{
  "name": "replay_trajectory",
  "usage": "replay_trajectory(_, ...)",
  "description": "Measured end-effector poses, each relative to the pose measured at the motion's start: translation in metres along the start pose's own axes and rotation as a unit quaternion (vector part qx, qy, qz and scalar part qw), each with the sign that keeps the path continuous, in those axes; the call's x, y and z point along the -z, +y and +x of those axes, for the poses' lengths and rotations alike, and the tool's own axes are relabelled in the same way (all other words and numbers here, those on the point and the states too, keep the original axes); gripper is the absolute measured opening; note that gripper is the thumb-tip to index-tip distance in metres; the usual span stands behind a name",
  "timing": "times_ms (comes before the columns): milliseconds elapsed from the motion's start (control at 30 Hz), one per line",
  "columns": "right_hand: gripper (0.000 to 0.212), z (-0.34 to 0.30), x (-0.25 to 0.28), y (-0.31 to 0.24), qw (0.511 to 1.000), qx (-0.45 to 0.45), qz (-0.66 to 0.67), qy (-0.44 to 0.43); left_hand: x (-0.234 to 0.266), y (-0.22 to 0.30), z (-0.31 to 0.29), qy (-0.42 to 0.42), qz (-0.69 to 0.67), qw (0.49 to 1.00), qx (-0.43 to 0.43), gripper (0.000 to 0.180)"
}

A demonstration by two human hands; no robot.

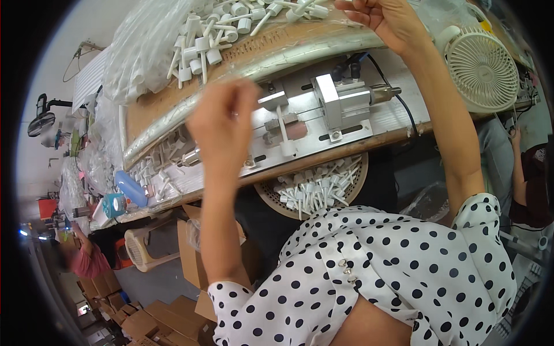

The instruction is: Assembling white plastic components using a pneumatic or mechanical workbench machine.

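My left hand (222, 115), smeared by motion, is raised in front of the metal fixture with its fingers curled together; what they hold, if anything, cannot be made out. At the top edge my right hand (384, 23) is beside a heap of white plastic caps with stems (213, 43), its visible fingers apart and loosely bent, and part of it cut off by the frame. Between my hands, one white capped stem (283, 130) lies across the fixture's metal block (295, 130). To its right is a silver cylinder clamp (343, 104) with black fittings.
A basket (362, 180) of white capped stems sits below the bench edge. Clear plastic bags (144, 46) are at the upper left, a white fan (482, 69) at the right. A blue bottle-like object (131, 188) lies at the left. Cardboard boxes (167, 317) and other people are around.
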State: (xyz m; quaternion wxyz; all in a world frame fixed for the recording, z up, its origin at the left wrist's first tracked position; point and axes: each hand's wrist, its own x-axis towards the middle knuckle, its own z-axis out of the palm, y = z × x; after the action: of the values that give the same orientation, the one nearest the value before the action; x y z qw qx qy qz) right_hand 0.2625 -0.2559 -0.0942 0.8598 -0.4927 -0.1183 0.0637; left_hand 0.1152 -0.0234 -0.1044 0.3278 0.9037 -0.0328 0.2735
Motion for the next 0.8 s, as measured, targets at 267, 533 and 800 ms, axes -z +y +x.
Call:
replay_trajectory(267,0.021,-0.074,-0.047,0.019,0.808,0.286,-0.450,-0.252,0.005,-0.067,0.093,0.076,0.349,0.933,-0.042,0.033)
replay_trajectory(533,0.032,-0.093,-0.057,0.094,0.609,0.449,-0.538,-0.370,0.013,-0.065,0.083,0.058,0.188,0.977,-0.081,0.027)
replay_trajectory(800,0.034,-0.096,-0.069,0.090,0.625,0.361,-0.575,-0.386,0.030,-0.038,0.093,0.168,0.145,0.974,-0.040,0.023)
